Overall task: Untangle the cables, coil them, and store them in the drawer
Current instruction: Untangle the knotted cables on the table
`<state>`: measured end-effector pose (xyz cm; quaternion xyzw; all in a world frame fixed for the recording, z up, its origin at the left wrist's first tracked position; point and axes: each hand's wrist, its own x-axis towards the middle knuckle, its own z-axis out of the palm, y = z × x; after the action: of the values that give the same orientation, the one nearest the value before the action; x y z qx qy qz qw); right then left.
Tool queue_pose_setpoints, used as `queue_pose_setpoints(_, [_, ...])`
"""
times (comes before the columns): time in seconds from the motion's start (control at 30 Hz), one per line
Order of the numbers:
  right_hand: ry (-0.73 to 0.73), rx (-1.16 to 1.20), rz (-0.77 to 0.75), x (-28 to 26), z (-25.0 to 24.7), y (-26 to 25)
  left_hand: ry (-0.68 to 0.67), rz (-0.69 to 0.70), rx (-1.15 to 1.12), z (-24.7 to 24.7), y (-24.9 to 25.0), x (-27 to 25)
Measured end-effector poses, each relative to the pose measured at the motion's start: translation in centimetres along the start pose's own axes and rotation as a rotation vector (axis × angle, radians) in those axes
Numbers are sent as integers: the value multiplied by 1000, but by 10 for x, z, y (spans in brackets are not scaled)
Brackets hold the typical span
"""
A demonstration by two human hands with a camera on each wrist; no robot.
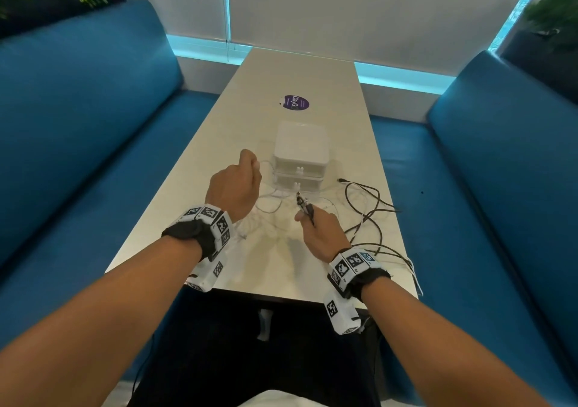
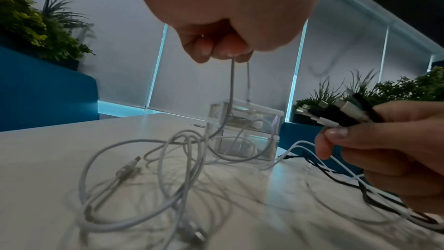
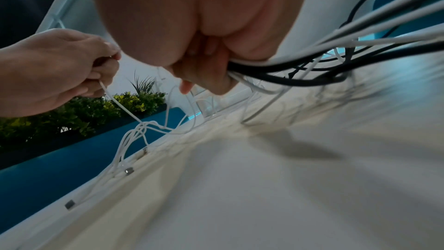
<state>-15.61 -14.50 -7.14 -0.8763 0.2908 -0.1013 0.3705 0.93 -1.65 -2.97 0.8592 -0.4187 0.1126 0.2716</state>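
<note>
A tangle of white cables [image 2: 153, 178] lies on the white table [image 1: 312, 87] in front of a small white two-drawer box [image 1: 300, 156], both drawers closed. My left hand [image 1: 237, 184] is raised above the tangle and pinches a white cable [image 2: 231, 86] that hangs down from its fingers [image 2: 223, 48]. My right hand [image 1: 319, 231] grips a bundle of black and white cable plugs [image 2: 341, 113], their ends pointing up toward the box. Black cables [image 1: 372, 212] trail from that hand across the table's right side.
Blue sofas [image 1: 78, 125] flank the table on both sides. A purple round sticker [image 1: 295, 102] sits behind the box. One cable hangs over the table's right edge [image 1: 416, 278]. Plants [image 2: 36, 26] stand behind the sofas.
</note>
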Motion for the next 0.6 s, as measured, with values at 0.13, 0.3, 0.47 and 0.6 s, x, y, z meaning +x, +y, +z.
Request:
queue_pose_setpoints(0.13, [60,43,-10,-1,-7,-3,0,55,30,-2,4,7])
queue_pose_setpoints(0.3, [118,119,16,-2,-10,-8,-167,268,-13,12,14,-13])
queue_pose_setpoints(0.47, [149,240,70,-1,-14,-7,-361,432,99,39,27,-35])
queue_pose_setpoints(0.6, [169,362,150,1,-15,-6,-404,492,175,48,31,-43])
